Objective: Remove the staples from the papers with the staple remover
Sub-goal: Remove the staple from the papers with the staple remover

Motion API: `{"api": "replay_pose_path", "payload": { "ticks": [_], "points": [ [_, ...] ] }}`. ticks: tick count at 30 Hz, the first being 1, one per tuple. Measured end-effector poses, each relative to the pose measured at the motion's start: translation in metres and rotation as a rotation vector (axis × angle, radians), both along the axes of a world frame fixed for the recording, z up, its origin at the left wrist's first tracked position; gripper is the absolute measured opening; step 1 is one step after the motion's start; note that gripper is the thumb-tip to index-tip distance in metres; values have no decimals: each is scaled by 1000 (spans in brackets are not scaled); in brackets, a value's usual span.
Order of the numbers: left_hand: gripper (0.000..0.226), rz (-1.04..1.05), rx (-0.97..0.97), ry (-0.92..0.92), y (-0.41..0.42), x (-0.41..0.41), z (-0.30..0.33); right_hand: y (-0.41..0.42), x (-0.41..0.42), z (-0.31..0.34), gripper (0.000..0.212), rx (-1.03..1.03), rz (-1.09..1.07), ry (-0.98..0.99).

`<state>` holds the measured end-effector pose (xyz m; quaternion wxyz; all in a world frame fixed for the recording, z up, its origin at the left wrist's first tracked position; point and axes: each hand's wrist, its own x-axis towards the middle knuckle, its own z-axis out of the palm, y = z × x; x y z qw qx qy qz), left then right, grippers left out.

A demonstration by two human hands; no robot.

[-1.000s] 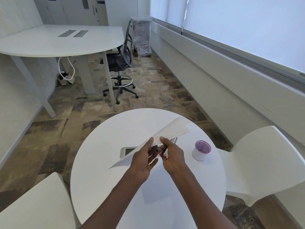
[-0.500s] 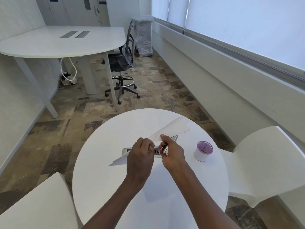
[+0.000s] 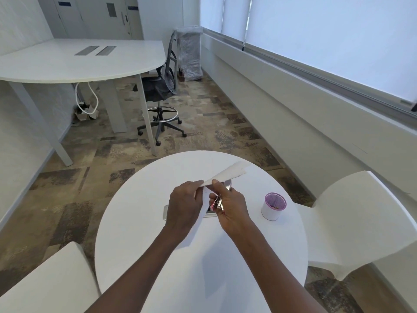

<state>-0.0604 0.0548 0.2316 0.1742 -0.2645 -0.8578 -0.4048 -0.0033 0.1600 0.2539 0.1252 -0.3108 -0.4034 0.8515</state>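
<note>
The left hand (image 3: pixel 184 205) has its fingertips pinched together on a corner of the papers (image 3: pixel 228 173), holding them lifted above the round table (image 3: pixel 158 256). Just right of that pinch, the right hand (image 3: pixel 230 206) is closed around the staple remover (image 3: pixel 220 201), thumb pressed at the sheet's edge; whether its metal jaws are biting a staple right now is too small to tell. One part of the papers points up and away from the table's near edge, another hangs down toward it between the forearms. So the work looks mid-way: a staple being pulled or just pulled, with more possibly left. Right of the hands on the table stands a small white cup (image 3: pixel 273 207), holding small bits, probably removed staples. A flat silver device (image 3: pixel 208 214) lies on the table beneath the hands.
</note>
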Motion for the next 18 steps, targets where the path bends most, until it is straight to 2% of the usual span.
{"api": "replay_pose_path", "payload": {
  "ticks": [4, 8, 11, 14, 18],
  "points": [
    [24, 60, 25, -210, -6, -10, -4, 4, 6, 0, 20, 131, 115, 4],
    [25, 48, 16, -424, -10, -14, -4, 3, 9, -15, 19, 649, 129, -112],
    [23, 0, 68, -501, -10, -10, -1, 0, 11, -25, 19, 974, 58, -43],
    [25, -28, 122, -525, -9, -5, 2, -3, 15, -30, 23, 1113, -19, 31],
    [24, -48, 115, -475, -8, -1, 7, -5, 17, -32, 25, 1154, -112, 49]
  ]
}}
